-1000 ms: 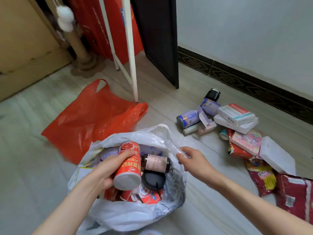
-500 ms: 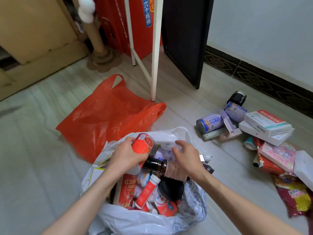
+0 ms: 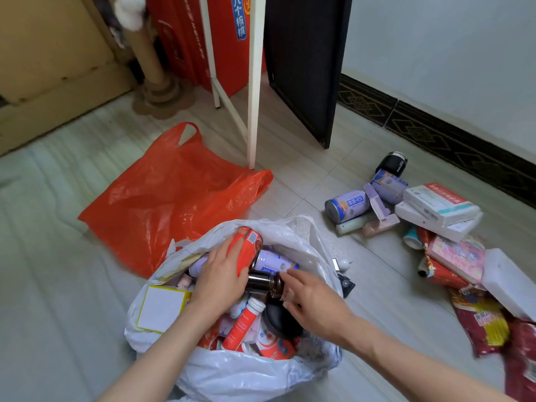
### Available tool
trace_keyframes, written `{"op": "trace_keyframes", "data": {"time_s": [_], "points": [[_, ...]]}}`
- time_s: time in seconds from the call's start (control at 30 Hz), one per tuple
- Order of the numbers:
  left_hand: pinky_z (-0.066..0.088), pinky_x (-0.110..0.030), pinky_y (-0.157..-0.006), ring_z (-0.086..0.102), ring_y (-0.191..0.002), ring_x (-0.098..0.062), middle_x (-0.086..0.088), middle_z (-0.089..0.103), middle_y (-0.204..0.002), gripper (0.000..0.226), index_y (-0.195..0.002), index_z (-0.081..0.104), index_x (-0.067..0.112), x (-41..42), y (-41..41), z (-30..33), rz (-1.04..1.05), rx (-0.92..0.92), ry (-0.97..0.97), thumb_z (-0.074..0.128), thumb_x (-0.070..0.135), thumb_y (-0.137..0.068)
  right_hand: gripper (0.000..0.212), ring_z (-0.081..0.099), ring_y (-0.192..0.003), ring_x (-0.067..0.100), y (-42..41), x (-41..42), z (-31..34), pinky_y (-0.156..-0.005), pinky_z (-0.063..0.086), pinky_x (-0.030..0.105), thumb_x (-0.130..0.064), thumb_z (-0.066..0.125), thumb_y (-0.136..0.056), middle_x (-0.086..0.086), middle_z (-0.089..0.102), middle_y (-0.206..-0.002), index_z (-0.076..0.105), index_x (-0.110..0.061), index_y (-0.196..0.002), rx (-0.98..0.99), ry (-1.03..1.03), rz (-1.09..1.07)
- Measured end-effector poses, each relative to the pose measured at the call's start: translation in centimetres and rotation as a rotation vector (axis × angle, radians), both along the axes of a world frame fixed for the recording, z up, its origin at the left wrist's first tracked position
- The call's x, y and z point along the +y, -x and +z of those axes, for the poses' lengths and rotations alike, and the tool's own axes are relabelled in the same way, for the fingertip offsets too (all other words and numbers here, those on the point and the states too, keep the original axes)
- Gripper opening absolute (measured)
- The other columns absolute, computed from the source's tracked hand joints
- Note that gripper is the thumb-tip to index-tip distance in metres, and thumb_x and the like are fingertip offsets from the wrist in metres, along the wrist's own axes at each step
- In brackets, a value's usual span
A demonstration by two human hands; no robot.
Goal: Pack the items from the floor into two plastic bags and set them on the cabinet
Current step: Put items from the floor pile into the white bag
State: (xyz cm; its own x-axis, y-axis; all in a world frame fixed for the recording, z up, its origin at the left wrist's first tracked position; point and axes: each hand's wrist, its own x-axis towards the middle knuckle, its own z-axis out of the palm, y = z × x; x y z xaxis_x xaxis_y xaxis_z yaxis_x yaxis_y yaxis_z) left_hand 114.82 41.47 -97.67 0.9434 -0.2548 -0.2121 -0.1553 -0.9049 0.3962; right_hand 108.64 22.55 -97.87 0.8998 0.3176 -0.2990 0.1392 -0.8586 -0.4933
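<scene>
Here, left hand (image 3: pixel 219 278) grips a glossy red can (image 3: pixel 245 248); right hand (image 3: pixel 314 301) pinches a dark glass bottle (image 3: pixel 262 282).

Ahead of me a dark panel (image 3: pixel 307 62) is standing upright on the pale tiled floor (image 3: pixel 307 169), and a white frame leg (image 3: pixel 255 82) is standing just to its left. Behind that leg a red carton with printed lettering (image 3: pixel 185 39) is leaning. A cardboard tube on a round base (image 3: pixel 150 68) is rising at the far left. A dark patterned skirting (image 3: pixel 435 134) is running under the pale wall (image 3: pixel 449 47).
</scene>
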Motion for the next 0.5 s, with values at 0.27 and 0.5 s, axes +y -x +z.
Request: {"op": "trace_keyframes", "data": {"time_s": [0.27, 0.5], "points": [[0.009, -0.034, -0.117, 0.003, -0.145, -0.025, -0.005, 0.014, -0.155, 0.056, -0.143, 0.031, 0.019, -2.5, 2.3, 3.0, -0.219, -0.121, -0.078, 0.047, 0.037, -0.092, 0.047, 0.043, -0.127, 0.021, 1.3, -3.5, 0.6, -0.105, 0.031, 0.026, -0.028, 0.042, -0.093, 0.002, 0.039, -0.143, 0.037, -0.018, -0.138, -0.096, -0.006, -0.079], [0.042, -0.045, -0.101, 0.04, -0.131, -0.033, -0.011, 0.05, -0.136, 0.049, -0.122, 0.057, 0.013, -10.8, 6.7, 1.8, -0.564, -0.174, -0.021, 0.064, 0.035, -0.079, 0.045, 0.043, -0.126, 0.019, 4.3, -10.6, -0.6, -0.102, 0.031, 0.022, -0.026, 0.041, -0.093, 0.0, 0.044, -0.139, 0.037, -0.017, -0.137, -0.027, 0.075, -0.232]]}}
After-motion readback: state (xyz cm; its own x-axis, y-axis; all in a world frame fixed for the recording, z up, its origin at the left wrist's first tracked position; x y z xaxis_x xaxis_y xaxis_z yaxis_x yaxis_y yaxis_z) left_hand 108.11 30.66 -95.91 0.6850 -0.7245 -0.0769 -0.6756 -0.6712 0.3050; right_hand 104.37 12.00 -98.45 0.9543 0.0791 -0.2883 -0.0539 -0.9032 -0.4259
